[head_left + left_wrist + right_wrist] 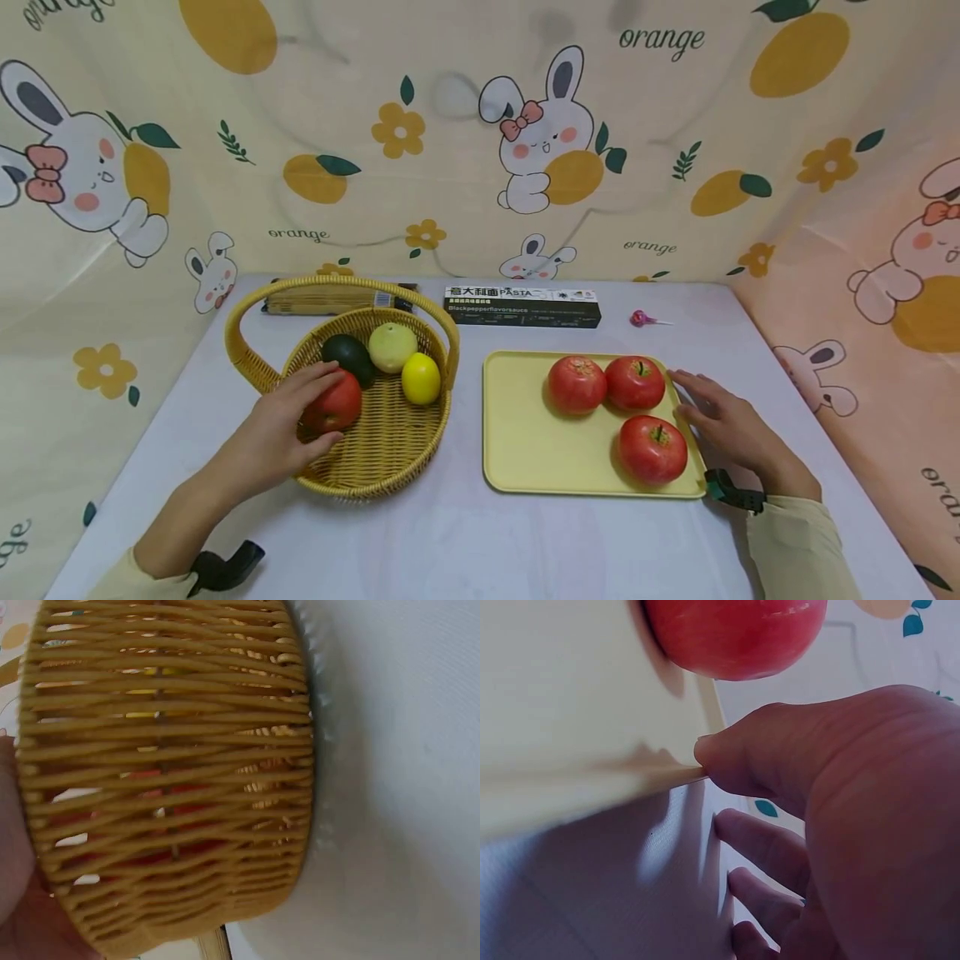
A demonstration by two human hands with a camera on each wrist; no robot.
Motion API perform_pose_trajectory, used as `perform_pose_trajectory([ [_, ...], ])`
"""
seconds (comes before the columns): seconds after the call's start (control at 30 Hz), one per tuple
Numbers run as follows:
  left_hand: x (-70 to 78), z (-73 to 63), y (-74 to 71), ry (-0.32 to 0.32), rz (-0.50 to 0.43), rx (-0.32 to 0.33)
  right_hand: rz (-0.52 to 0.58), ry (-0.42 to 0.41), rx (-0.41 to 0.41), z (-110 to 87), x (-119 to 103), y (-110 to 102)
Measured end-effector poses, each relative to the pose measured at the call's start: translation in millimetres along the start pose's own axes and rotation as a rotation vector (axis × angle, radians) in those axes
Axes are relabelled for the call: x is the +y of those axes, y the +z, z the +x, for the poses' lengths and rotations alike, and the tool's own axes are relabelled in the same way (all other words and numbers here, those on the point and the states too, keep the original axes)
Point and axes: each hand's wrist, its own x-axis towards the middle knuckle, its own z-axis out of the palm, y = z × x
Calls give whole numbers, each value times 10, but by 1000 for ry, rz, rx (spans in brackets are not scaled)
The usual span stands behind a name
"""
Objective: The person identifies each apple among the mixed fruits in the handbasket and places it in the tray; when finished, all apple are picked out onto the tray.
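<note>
At the left, my left hand [288,425] reaches over the rim of a wicker basket [382,458]. Its fingers and thumb curve round a red apple [335,402] inside. In the left wrist view the basket wall [172,765] hides most of the apple. Further right, three red apples, one of them the nearest apple [652,450], lie on a pale yellow tray [555,467]. My right hand [738,429] is at the tray's right edge, fingers extended. In the right wrist view the thumb [742,750] touches the tray rim; the other fingers [761,840] spread below it.
The basket also holds a dark green fruit [348,358], a pale green round fruit [393,347] and a lemon [422,379]; its handle [243,333] arches above. Behind are a pack of dry noodles [315,302], a pasta box [522,308] and a lollipop [640,318].
</note>
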Motion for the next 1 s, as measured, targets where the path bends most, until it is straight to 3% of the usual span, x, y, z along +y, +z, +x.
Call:
perform_pose_trajectory([
  [0.4, 44, 121, 0, -50, 106, -127, -4, -18, 5, 8, 5, -18],
  [0.7, 58, 142, 38, -86, 74, -90, -6, -24, 8, 10, 16, -26],
  [1.0, 66, 180, 73, -110, 108, -129, 0, -27, 2, 21, 51, -22],
])
